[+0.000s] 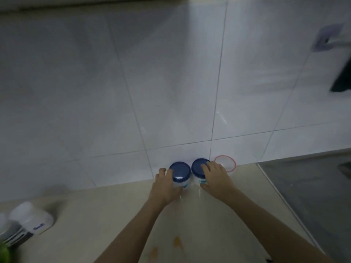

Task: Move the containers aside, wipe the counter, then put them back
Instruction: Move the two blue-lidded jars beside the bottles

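Note:
Two clear jars with dark blue lids stand side by side on the beige counter (106,215), close to the tiled wall. My left hand (164,185) wraps around the side of the left jar (179,171). My right hand (215,177) grips the right jar (198,167), fingers over the lid and thumb on its front. A clear container with a pink rim (225,162) stands just right of them against the wall, partly hidden by my right hand.
A white bottle (32,218) and stacked white dishes (11,234) sit at the counter's left edge. A dark cooktop (307,186) lies on the right. Orange stains (177,241) mark the counter near me. White wall tiles (171,82) rise behind.

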{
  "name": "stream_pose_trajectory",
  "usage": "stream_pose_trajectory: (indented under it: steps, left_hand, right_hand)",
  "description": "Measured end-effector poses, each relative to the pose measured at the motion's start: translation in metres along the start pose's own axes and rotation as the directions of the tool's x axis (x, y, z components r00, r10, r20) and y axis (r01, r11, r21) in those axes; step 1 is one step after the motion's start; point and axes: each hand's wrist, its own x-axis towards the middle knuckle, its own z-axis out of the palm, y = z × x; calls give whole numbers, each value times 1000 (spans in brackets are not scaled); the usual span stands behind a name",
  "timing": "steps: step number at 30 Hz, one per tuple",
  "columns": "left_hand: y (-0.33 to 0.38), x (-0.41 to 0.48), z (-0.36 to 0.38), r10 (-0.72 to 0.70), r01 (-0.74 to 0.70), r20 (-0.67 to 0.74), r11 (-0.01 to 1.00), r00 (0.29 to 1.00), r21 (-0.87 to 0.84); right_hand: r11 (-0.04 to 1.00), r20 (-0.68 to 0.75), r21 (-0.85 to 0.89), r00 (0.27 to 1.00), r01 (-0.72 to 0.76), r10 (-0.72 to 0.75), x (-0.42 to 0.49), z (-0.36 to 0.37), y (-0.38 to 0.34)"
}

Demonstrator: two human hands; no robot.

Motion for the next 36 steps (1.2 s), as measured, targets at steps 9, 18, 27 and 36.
stream_pose_trajectory:
  steps: [9,18,27,36]
  left_hand:
    - [3,61,32,57,-59,-67,998,996,-23]
    - [-16,18,-5,35,-35,3,995,999,98]
    - [-115,-119,-84,-150,154,-39,974,988,167]
    - [-254,-210,-146,-378,402,-158,902,912,160]
  right_hand:
    - [1000,-64,18,998,5,-4,45,26,15]
    - [990,-58,-78,990,121,-126,15,9,5]
    - [955,7,211,977,208,-214,-31,-25,-128]
    - [871,81,338,911,357,-404,-15,-14,-325]
